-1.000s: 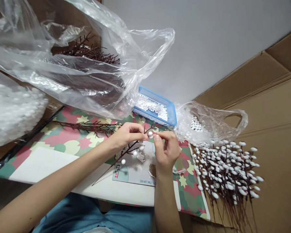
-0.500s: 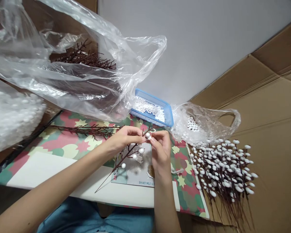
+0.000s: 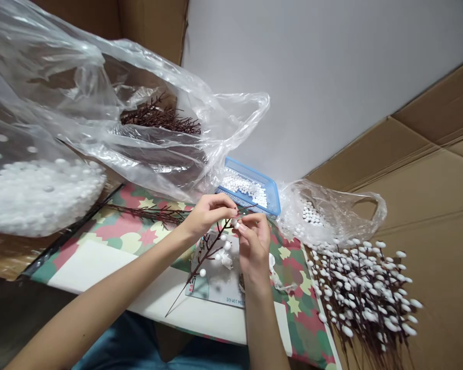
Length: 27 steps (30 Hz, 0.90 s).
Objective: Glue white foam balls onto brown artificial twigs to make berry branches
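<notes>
Table's (image 3: 100,262) far edge holds bags (image 3: 139,149); left hand (image 3: 206,216), right hand (image 3: 252,244) pinch twig (image 3: 212,249).

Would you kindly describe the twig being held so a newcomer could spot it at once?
Above the leaf-patterned table cover, near the blue tray, the left hand holds a brown twig; the right hand pinches a white bead at its tip. Unlike the bare twigs and the crowded bundle, it is sparsely beaded.

A tray (image 3: 273,191) of beads (image 3: 247,186) sits at the back of the desk (image 3: 100,262), with a small bag (image 3: 332,216) just right of it. Before the tray, a branch (image 3: 208,252) hangs over the desk. Beaded branches (image 3: 366,293) lie far right. A big bag (image 3: 100,87) of twigs (image 3: 158,117) stands behind-left.
</notes>
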### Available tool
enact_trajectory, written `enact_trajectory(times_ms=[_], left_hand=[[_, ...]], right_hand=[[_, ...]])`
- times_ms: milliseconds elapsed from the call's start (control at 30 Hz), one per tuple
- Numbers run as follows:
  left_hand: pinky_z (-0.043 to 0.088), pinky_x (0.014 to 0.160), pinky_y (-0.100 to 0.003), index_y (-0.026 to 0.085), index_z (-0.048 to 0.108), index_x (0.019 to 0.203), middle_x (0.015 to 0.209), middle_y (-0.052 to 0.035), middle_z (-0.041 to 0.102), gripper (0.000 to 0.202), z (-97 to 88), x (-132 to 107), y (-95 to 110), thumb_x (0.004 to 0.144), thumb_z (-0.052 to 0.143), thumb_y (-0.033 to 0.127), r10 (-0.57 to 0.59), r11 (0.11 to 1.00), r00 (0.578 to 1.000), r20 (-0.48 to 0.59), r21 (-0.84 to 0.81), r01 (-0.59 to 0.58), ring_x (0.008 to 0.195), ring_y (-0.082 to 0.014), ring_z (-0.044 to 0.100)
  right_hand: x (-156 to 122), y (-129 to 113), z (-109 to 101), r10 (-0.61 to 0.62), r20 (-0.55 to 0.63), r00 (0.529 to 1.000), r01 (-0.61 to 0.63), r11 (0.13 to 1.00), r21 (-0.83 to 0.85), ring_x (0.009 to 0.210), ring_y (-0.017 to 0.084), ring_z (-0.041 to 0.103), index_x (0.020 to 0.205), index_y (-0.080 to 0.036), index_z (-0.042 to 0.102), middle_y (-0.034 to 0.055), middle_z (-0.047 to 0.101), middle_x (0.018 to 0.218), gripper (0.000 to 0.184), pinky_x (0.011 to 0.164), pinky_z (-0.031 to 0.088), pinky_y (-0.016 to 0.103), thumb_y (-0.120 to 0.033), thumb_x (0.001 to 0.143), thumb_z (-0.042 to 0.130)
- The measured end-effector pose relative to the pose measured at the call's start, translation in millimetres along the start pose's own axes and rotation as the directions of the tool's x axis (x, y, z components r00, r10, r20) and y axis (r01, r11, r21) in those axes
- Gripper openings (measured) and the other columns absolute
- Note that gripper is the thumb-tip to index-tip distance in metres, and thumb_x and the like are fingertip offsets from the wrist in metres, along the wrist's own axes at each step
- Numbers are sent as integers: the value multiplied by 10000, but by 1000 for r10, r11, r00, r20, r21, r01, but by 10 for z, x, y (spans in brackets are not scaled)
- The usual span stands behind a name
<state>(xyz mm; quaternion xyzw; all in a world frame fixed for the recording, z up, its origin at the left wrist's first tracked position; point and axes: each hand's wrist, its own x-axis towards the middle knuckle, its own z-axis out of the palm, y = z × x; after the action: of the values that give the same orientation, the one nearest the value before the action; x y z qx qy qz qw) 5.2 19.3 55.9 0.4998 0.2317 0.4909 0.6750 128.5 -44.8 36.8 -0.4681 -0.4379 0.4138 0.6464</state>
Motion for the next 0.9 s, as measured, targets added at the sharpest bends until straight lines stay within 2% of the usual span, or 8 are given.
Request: enact_trajectory(times_ms=[133,233,267,333,367,600,767,900], left_hand=[[382,576,-249,143,643,540,570,17,555,91,-1,-9,49,586,694,202,23,999,999,-46,42,-22,555,-107,475],[373,555,-243,143,648,547,570,17,553,107,-46,-18,58,596,700,222,40,997,994,-97,72,-34,548,-104,473],[371,553,-242,144,648,549,568,16,555,109,-62,-21,62,601,700,226,45,996,993,-107,79,-36,552,-107,476],[374,560,-241,147,647,551,568,12,562,110,-89,-27,72,611,696,226,53,996,993,-110,81,-44,567,-112,484],[377,565,-242,148,644,548,567,11,563,112,-98,-29,75,612,695,225,57,996,993,-107,80,-49,570,-113,484],[370,561,-242,149,617,532,538,18,545,143,-153,-12,25,616,680,247,95,994,986,-135,65,-87,540,-105,454],[372,566,-242,146,609,525,536,13,547,160,-175,17,-29,606,669,270,95,995,984,-149,48,-89,544,-109,459],[371,570,-245,145,601,522,532,9,548,167,-146,12,-19,601,665,278,86,996,984,-156,41,-81,548,-113,462]], right_hand=[[41,43,-45,-9,28,1000,11,999,-50,734,131,559,844,-221,542,-32,560,787,196,671,442,262,-323,731,666],[337,10,-250,-57,23,998,61,940,-337,830,171,596,906,-224,531,1,591,854,213,737,469,296,-388,781,586],[497,-11,-336,-91,27,996,92,860,-503,855,177,599,917,-220,528,12,601,873,215,756,470,297,-403,806,537],[870,-41,-494,-20,108,994,105,461,-881,939,173,596,953,-210,528,40,628,965,260,811,465,286,-381,902,339],[1061,-37,-552,32,115,993,95,370,-924,932,178,599,949,-202,548,48,644,965,263,817,460,289,-350,909,334],[1899,377,-524,314,52,948,68,-38,-997,975,193,629,1078,-149,614,73,648,1092,260,866,524,403,-341,909,575],[2039,529,-449,364,89,927,135,-104,-985,1062,212,613,1201,-169,571,87,600,1225,342,900,536,436,-353,913,581],[2062,430,-390,337,141,931,155,-15,-988,1026,198,623,1173,-168,584,79,613,1195,323,877,543,416,-359,913,581]])
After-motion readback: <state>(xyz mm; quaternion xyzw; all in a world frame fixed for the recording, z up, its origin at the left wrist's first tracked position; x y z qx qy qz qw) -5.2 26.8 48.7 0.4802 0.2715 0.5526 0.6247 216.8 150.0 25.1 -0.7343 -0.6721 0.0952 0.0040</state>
